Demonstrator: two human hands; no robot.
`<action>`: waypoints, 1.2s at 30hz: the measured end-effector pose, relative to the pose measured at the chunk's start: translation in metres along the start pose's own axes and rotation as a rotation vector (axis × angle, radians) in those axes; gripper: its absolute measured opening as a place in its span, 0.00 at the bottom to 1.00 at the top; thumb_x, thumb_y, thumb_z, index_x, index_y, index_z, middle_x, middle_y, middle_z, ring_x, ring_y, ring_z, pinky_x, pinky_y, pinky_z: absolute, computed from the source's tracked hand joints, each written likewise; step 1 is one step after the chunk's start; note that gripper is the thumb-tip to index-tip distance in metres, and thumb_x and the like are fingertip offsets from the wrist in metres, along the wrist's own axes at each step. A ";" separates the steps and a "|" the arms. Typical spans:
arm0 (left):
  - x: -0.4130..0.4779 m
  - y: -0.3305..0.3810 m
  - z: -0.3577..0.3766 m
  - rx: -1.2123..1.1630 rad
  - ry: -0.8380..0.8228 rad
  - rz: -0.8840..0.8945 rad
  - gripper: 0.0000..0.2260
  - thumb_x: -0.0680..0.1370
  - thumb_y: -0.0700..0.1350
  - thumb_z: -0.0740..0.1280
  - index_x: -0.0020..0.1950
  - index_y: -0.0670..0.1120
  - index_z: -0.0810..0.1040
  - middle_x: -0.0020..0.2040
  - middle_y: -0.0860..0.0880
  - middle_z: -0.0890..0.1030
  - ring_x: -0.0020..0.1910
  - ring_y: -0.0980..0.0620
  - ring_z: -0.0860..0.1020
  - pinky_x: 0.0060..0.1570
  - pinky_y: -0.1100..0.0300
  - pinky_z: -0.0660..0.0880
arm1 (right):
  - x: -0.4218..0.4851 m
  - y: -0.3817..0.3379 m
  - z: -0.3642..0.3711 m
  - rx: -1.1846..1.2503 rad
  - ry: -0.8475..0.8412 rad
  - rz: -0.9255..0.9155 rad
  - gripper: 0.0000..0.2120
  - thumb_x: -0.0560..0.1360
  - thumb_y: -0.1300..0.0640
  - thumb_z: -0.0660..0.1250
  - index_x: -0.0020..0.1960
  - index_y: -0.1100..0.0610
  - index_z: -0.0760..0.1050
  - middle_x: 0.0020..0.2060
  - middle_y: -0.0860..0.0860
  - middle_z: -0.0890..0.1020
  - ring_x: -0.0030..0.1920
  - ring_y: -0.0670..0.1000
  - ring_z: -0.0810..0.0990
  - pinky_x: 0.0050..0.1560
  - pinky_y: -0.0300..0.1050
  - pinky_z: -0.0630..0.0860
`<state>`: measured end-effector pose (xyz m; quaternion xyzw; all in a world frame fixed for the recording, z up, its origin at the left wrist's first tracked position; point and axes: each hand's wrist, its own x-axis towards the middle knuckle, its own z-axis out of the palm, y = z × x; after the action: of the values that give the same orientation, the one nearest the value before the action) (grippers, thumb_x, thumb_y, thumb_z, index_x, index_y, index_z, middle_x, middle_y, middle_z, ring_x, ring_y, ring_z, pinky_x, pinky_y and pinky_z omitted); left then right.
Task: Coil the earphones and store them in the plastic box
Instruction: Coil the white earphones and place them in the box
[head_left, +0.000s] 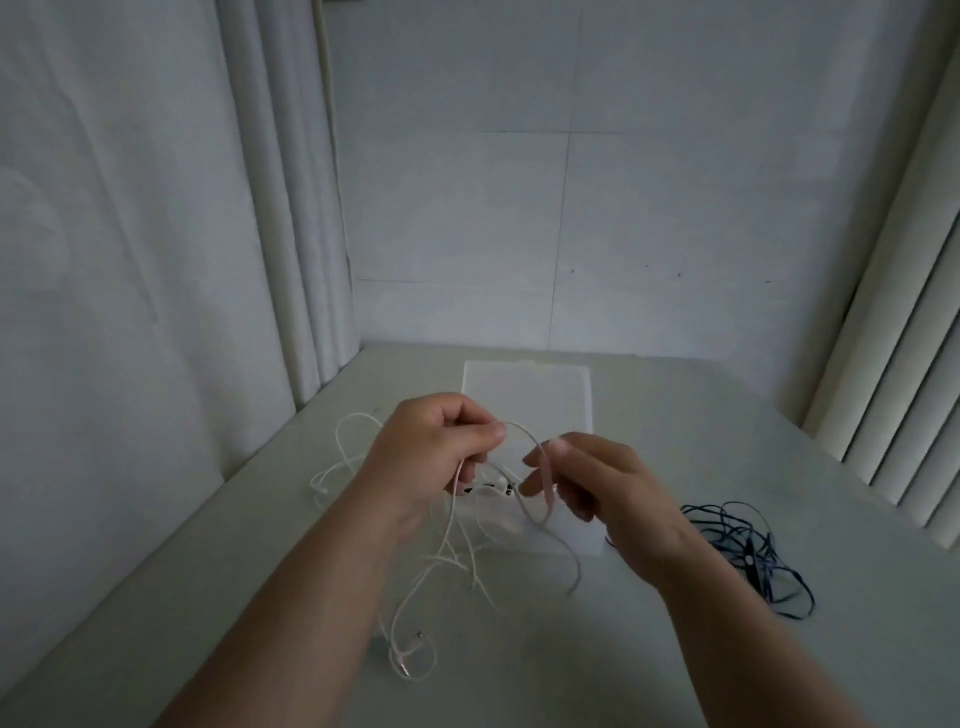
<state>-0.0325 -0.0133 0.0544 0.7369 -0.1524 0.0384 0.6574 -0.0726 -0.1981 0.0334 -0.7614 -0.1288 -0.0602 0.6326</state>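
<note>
White earphones (519, 431) arch in the air between my hands above the table. My left hand (431, 457) pinches the cord near its top, thumb against curled fingers. My right hand (592, 483) holds a pale length of the cord between thumb and fingers a little lower to the right. Loose white cord hangs down and trails over the table (452, 561) toward its plug end near the front (410, 654). The clear plastic box (527, 395) lies flat just behind my hands, partly hidden by them.
A tangle of dark blue earphones (748, 556) lies on the table to the right of my right wrist. More white cord loops (343, 457) lie left of my left hand. White curtains hang at left and right, a wall behind the table (675, 405).
</note>
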 end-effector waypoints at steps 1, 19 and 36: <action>0.002 0.000 0.002 -0.054 0.031 0.003 0.05 0.73 0.37 0.71 0.37 0.42 0.80 0.26 0.48 0.75 0.23 0.52 0.70 0.24 0.64 0.66 | 0.000 -0.001 -0.001 0.000 -0.030 0.009 0.14 0.73 0.48 0.66 0.44 0.58 0.82 0.38 0.54 0.86 0.31 0.47 0.68 0.32 0.39 0.65; -0.003 -0.035 -0.021 -0.168 -0.165 -0.006 0.05 0.68 0.45 0.70 0.34 0.46 0.82 0.23 0.51 0.68 0.22 0.55 0.62 0.28 0.60 0.54 | 0.004 -0.005 -0.019 0.187 0.344 -0.021 0.13 0.79 0.52 0.63 0.43 0.59 0.78 0.23 0.55 0.71 0.23 0.50 0.63 0.26 0.43 0.60; 0.002 -0.032 -0.031 -0.875 -0.010 -0.004 0.10 0.77 0.50 0.60 0.45 0.45 0.75 0.22 0.52 0.69 0.18 0.58 0.62 0.19 0.70 0.57 | 0.006 0.001 -0.033 0.289 0.230 -0.080 0.09 0.69 0.54 0.71 0.34 0.55 0.74 0.23 0.49 0.69 0.26 0.49 0.69 0.33 0.45 0.72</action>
<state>-0.0169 0.0199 0.0284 0.3893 -0.1560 -0.0347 0.9071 -0.0639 -0.2296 0.0399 -0.6451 -0.0930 -0.1528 0.7429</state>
